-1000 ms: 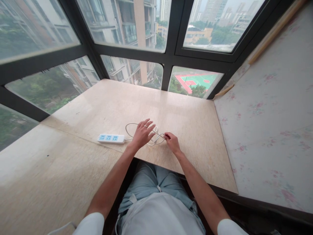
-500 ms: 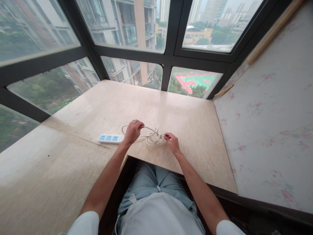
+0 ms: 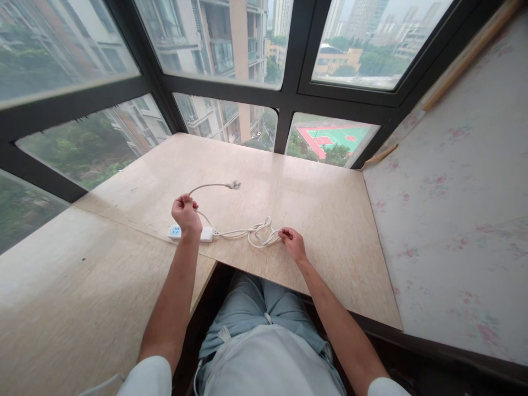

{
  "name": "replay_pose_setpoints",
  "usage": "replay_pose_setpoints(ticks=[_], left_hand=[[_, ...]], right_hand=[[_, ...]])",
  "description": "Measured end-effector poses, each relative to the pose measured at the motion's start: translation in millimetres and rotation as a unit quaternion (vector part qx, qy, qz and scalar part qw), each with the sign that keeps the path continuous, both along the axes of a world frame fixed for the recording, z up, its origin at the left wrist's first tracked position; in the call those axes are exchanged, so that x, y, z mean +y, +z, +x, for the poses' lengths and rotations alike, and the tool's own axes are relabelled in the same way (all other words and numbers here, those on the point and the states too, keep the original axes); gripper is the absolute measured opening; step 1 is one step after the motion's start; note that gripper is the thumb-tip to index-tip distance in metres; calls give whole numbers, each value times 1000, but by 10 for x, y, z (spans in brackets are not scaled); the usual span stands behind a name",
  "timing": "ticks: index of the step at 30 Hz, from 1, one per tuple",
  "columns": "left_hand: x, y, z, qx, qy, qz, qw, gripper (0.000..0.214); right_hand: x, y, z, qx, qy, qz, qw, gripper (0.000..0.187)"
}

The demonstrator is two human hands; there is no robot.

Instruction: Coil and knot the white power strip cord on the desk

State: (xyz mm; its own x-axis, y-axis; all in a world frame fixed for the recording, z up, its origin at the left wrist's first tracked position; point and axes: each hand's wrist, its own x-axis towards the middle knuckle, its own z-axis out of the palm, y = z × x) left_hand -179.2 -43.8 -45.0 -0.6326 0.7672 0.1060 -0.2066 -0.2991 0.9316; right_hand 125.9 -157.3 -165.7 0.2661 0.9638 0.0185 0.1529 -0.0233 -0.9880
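**Surroundings**
- Stone slab [image 3: 330, 203]: pale beige and polished. It lies under both hands and runs on beyond them to the window.
- Window [image 3: 223, 38]: dark frames, with panes looking onto buildings and a sports court.
- Lower slab [image 3: 61, 297]: the same stone, out to the left of the left hand, meeting the first slab at an angle.
- Papered wall [image 3: 454, 192]: faded floral print, well to the right of the right hand.
- Trousers [image 3: 251, 302], grey-blue, and shirt [image 3: 268, 357], white: below the slab's near edge, between the two forearms.

**Items in hand**
- Power strip [image 3: 175, 231]: white with blue sockets, flat on the slab directly beneath the left hand. The wrist covers its middle. One socket shows to the left of the wrist and the plain end to the right.
- Cord [image 3: 231, 233]: white. It leaves the strip's right end and runs along the slab toward the right hand, bunching into a loose knot of loops just left of that hand's fingertips. A further length comes out of the left fist and arcs away beyond it.
- Plug [image 3: 235, 185]: at the end of that arc, beyond the left hand and to its right. Whether it rests on the slab or hangs clear cannot be told.

**Hands**
- Left hand [image 3: 186, 212]: closed in a fist around the cord, knuckles up, above the strip.
- Right hand [image 3: 293, 243]: narrow, with thumb and forefinger pinched on the outermost loop of the knot. The other fingers are curled, low over the slab.
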Motion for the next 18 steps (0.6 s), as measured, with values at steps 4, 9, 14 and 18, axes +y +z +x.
replay_pose_setpoints(ticks=[4, 9, 14, 18], left_hand=[[172, 98, -182, -107, -34, -30, 993, 18], [395, 54, -190, -190, -65, -67, 977, 20], [661, -54, -174, -207, -77, -142, 965, 22], [855, -148, -181, -191, -92, -171, 962, 22]], right_hand=[[-6, -53, 12, -8, -1, -4, 1000, 34], [9, -59, 18, -14, 8, -9, 1000, 35], [-2, -42, 45, -13, 19, -12, 1000, 32], [4, -58, 45, -6, 17, -15, 1000, 31]])
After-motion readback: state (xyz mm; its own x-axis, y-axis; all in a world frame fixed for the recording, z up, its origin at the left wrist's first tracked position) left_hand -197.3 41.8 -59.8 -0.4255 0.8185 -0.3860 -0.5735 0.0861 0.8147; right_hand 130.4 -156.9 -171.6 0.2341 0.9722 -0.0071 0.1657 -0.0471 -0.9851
